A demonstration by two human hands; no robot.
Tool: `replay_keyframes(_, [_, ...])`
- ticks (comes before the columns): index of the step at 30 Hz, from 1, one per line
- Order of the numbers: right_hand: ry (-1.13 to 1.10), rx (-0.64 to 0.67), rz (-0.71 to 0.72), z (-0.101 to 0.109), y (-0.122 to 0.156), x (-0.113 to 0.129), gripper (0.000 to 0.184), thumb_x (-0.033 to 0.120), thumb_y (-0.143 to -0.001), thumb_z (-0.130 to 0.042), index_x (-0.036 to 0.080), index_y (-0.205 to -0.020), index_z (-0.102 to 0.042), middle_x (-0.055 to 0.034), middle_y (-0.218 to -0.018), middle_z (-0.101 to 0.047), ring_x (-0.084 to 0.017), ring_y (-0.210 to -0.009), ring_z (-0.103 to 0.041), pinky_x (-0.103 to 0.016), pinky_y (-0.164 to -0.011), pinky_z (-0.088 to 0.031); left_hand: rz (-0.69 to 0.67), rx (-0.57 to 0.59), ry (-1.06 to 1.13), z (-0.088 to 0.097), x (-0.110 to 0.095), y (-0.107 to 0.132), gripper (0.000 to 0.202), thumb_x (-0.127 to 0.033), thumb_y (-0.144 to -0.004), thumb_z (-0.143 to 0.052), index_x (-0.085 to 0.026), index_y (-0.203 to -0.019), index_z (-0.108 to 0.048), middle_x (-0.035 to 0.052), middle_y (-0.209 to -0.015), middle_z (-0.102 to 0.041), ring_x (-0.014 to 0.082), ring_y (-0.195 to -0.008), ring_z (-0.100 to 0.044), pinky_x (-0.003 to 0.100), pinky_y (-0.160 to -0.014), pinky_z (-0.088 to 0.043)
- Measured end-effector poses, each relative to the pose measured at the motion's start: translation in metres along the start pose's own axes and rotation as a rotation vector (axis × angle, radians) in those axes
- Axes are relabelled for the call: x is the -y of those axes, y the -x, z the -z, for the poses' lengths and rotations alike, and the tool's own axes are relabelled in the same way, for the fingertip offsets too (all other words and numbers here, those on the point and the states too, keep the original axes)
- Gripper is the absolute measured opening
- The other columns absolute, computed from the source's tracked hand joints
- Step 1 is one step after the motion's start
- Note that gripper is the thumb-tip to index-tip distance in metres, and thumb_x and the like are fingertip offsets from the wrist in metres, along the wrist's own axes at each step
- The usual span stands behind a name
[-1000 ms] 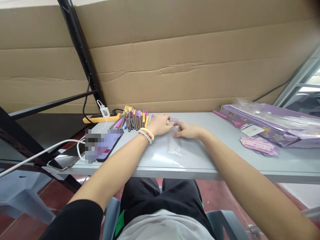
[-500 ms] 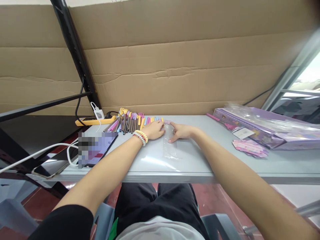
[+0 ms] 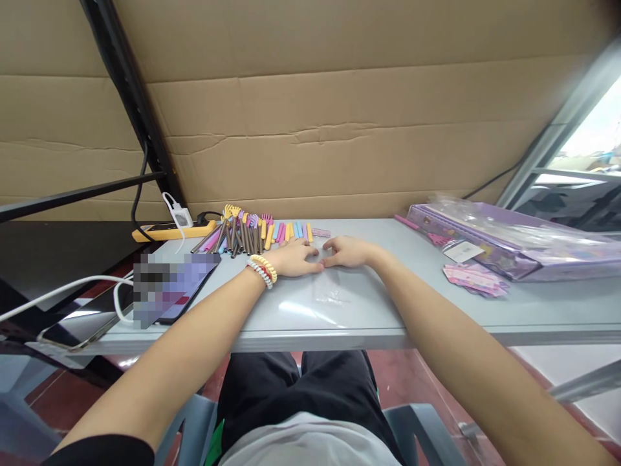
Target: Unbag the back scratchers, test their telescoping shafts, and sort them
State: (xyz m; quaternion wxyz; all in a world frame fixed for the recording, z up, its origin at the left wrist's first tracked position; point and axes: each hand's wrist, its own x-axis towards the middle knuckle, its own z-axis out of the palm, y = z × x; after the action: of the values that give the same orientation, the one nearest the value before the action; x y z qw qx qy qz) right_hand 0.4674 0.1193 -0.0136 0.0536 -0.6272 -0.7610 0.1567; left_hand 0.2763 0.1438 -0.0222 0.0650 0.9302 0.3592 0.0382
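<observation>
A clear plastic bag [image 3: 332,290] lies flat on the grey table in front of me, its upper part partly covered by my hands. My left hand [image 3: 295,258] rests at the bag's left side with fingers stretched and thumb apart, wearing coiled bands at the wrist. From the right, my right hand [image 3: 348,251] reaches in, its bent forefinger and thumb apart. The two thumb tips come close together over the bag. Just beyond the hands lies a small pink card [image 3: 321,232]. Short coloured sticks [image 3: 291,232] stand in a row behind my left hand.
Left of the hands lie a pile of brown tubes [image 3: 245,236] and small hand-shaped pieces [image 3: 233,211], a phone [image 3: 201,278] and a yellow power strip [image 3: 194,231]. To the right are pink cards [image 3: 475,279] and a purple box [image 3: 504,243] with clear film. Cardboard [image 3: 310,129] walls the back.
My left hand has come down and nearer, its thumb now extended toward the right hand. The right forefinger has bent in. The pink card now shows fully. The view has shifted slightly.
</observation>
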Motion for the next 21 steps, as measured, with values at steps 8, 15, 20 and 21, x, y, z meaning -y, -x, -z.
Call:
replay_keyframes(8, [0.019,-0.32,-0.088,0.005,-0.004,-0.015,0.05,0.038,-0.077,-0.055,0.013,-0.12,-0.057,-0.0141,-0.11,-0.064,-0.025,-0.097,-0.059,-0.03,-0.077,-0.043,-0.165,0.047,0.054,0.009,-0.01,0.01,0.058,-0.064,-0.07,-0.058,-0.028,-0.115,-0.064,0.0079,-0.133,-0.047,0.0283,-0.128,-0.036,0.039,-0.105,-0.029])
replay_keyframes(15, [-0.064,-0.173,-0.004,0.006,-0.002,-0.027,0.053,0.023,-0.067,-0.061,0.017,-0.119,-0.057,-0.0088,-0.113,-0.064,-0.021,-0.093,-0.06,-0.028,-0.077,-0.045,-0.337,-0.01,0.129,0.014,-0.017,0.01,0.028,-0.047,-0.075,-0.06,-0.025,-0.082,-0.074,0.0036,-0.107,-0.064,0.0203,-0.102,-0.056,0.029,-0.093,-0.039])
replay_keyframes(20, [-0.141,-0.144,0.049,0.004,0.003,-0.015,0.067,0.016,-0.062,-0.061,0.018,-0.128,-0.05,-0.0055,-0.103,-0.068,-0.018,-0.085,-0.062,-0.025,-0.07,-0.046,-0.26,-0.198,0.068,0.011,-0.012,0.006,0.031,-0.04,-0.083,-0.046,-0.02,-0.087,-0.069,0.0052,-0.088,-0.068,0.0193,-0.082,-0.061,0.03,-0.077,-0.044])
replay_keyframes(21, [-0.137,-0.143,0.069,0.004,0.004,-0.011,0.066,0.015,-0.061,-0.061,0.018,-0.127,-0.051,-0.0046,-0.099,-0.069,-0.017,-0.083,-0.062,-0.024,-0.069,-0.045,-0.214,-0.213,0.051,0.011,-0.011,0.006,0.032,-0.04,-0.083,-0.045,-0.019,-0.09,-0.068,0.0056,-0.087,-0.068,0.0197,-0.081,-0.061,0.03,-0.074,-0.045])
